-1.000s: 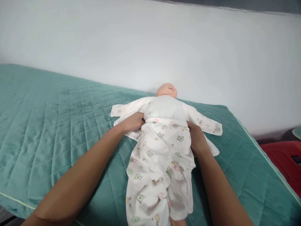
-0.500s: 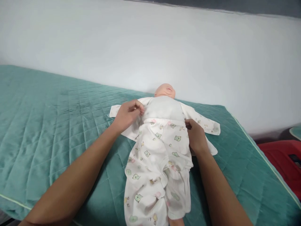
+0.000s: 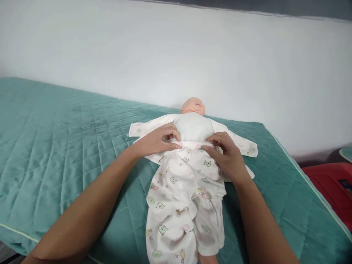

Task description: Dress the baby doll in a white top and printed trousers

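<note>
A baby doll (image 3: 193, 106) lies on its back on a teal quilted mattress (image 3: 68, 146), head toward the white wall. It wears white printed trousers (image 3: 181, 198) with small animal figures, and an open white jacket (image 3: 143, 129) is spread under its arms. My left hand (image 3: 156, 141) pinches the left part of the trousers' elastic waistband (image 3: 191, 143) with bent fingers. My right hand (image 3: 227, 157) grips the right part of the same waistband, fingers curled over the doll's belly.
The white wall (image 3: 176, 55) runs behind the mattress. A red object (image 3: 330, 187) sits beyond the mattress's right edge, with a pale round thing (image 3: 347, 154) above it. The mattress's near edge with light piping (image 3: 16, 231) is at the lower left.
Both hands have moved inward from the doll's sides onto the front of the waistband. The left hand came down from the jacket. The waistband sits slightly higher on the belly.
</note>
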Demonstrator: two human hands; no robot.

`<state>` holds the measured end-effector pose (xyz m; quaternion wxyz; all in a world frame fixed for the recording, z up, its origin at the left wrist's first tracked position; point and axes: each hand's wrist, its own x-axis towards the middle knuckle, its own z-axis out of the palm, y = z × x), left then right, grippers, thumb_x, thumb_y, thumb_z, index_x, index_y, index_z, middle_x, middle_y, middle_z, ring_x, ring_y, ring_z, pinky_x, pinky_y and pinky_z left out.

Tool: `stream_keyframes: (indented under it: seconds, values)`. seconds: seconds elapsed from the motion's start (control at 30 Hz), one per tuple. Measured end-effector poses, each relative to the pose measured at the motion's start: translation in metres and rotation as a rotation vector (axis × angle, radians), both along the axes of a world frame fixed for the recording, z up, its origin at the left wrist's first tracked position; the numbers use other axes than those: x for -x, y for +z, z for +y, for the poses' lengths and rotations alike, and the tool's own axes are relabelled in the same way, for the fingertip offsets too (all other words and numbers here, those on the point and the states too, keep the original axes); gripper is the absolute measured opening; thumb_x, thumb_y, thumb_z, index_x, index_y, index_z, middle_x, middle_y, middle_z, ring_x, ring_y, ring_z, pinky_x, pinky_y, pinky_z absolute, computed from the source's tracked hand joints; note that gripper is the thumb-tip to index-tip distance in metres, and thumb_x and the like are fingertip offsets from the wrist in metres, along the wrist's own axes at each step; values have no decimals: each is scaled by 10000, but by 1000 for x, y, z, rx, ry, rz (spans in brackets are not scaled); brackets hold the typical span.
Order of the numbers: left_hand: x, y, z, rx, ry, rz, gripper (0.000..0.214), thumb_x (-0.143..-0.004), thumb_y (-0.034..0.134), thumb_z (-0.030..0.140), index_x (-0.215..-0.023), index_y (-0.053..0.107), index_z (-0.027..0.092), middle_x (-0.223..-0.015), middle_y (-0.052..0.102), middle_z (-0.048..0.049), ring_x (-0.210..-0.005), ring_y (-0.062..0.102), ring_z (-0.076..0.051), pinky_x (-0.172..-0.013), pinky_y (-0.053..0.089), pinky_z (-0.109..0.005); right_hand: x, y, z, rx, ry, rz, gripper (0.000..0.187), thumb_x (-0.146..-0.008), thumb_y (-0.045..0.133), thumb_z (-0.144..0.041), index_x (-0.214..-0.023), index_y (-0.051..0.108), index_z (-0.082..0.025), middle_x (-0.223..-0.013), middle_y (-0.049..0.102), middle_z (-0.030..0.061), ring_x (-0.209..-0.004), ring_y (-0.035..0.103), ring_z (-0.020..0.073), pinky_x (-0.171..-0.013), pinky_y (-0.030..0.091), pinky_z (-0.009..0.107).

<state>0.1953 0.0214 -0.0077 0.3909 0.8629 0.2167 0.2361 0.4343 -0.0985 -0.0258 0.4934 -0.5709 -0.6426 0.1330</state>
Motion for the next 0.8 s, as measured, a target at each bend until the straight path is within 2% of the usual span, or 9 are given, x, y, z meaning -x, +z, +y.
stream_keyframes:
  seconds: [0.1,0.27,0.33,0.47,0.57,0.67,0.8]
  values:
    - [-1,-1,0,-27,-9,72,286,-816,686,489,-863,622,214,-1033,551,-34,-965,509,-201,-842,419,-306,-3,2,0,70,8,-51,226,-810,748,-355,-952,597,-267,-1013,550,26,-935,531,195,-834,470,345]
    - [-2,-4,-2,-166,-6,70,332,-815,686,525,-776,606,205,-1095,511,-55,-1129,436,-252,-1004,372,-370,-7,3,-3,162,60,-123,241,-804,756,-366,-868,552,-255,-1031,470,38,-880,485,187,-693,468,304]
    - [-2,-4,-4,-172,-9,40,328,-857,639,516,-777,599,200,-1096,504,-64,-1101,456,-243,-985,382,-360,-7,2,-4,148,69,-136,230,-817,746,-370,-831,552,-248,-1086,469,52,-934,498,202,-708,469,312]
    - [-2,-3,-7,-134,-17,-20,285,-903,590,439,-767,540,193,-1031,543,-48,-954,514,-198,-849,398,-306,-6,0,-2,98,65,-155,211,-893,662,-366,-767,560,-232,-1194,522,51,-1026,538,215,-823,457,341]
    - [-5,-6,-3,-44,30,-66,304,-917,564,410,-731,458,194,-921,559,-19,-848,507,-169,-762,378,-286,-2,1,4,34,40,-158,218,-924,610,-358,-756,554,-230,-1106,599,41,-1002,569,208,-863,438,337]
    - [-11,-13,7,42,135,-113,309,-922,544,432,-752,422,204,-786,495,17,-732,446,-144,-665,333,-269,1,4,14,48,-52,-138,217,-926,579,-394,-780,561,-236,-914,636,18,-858,568,191,-798,432,318]
    - [-24,-27,23,147,236,-239,313,-912,552,435,-767,393,207,-730,406,36,-675,370,-126,-616,288,-251,1,6,34,134,-240,-142,279,-880,590,-463,-723,534,-239,-693,540,-22,-686,467,166,-677,387,295]
